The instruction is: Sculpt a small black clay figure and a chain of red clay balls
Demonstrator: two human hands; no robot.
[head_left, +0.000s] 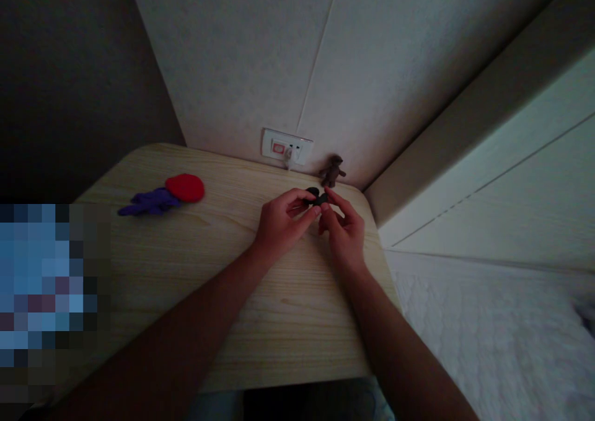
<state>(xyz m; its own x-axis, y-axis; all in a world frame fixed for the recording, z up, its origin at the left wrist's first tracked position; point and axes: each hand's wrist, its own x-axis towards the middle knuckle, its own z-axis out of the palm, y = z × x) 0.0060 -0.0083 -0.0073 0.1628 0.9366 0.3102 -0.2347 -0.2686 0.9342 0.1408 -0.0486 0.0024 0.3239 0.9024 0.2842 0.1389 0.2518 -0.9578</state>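
Both hands meet over the far right part of the table around a small, soft-looking black piece (320,200) with a rounded lobe at its left end. The fingers and thumb of my left hand (283,219) pinch its left side. My right hand (344,222) grips the right end between thumb and fingertips. Just beyond the fingers, a small dark brown figure (331,171) with arms and legs leans upright near the wall. The fingers partly cover the black piece, so its full shape is hidden.
A flat red disc (186,187) touches a purple, irregular piece (151,202) at the left of the wooden table (223,235). A wall socket (287,147) with a plug sits behind the table edge. White quilted bedding (483,340) lies to the right.
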